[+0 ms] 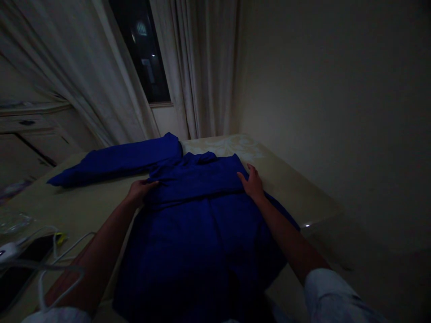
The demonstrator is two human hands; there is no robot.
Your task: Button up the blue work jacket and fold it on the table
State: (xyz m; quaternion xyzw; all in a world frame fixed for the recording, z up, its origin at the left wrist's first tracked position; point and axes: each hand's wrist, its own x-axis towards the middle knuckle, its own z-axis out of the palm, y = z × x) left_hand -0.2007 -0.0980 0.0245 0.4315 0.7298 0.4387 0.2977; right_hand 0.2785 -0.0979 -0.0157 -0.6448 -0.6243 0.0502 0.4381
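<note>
A dark blue long-sleeved shirt [188,237] lies spread over the table, its lower part reaching toward me. One sleeve [124,159] stretches out to the left. Another folded band of the cloth [202,181] runs across the upper part, below the collar [202,157]. At the left side, under the shoulder, my left hand [140,190] pinches the cloth between thumb and fingers. My right hand [252,181] rests against the opposite edge, fingers spread, with the thumb over the fabric.
The table [296,188] has a pale patterned cover, and a wall [319,112] rises beyond its right edge. On the left lie a dark phone [25,269], a white charger [8,252] and looping cables [72,269]. Curtains [208,67] flank a dark window [141,49].
</note>
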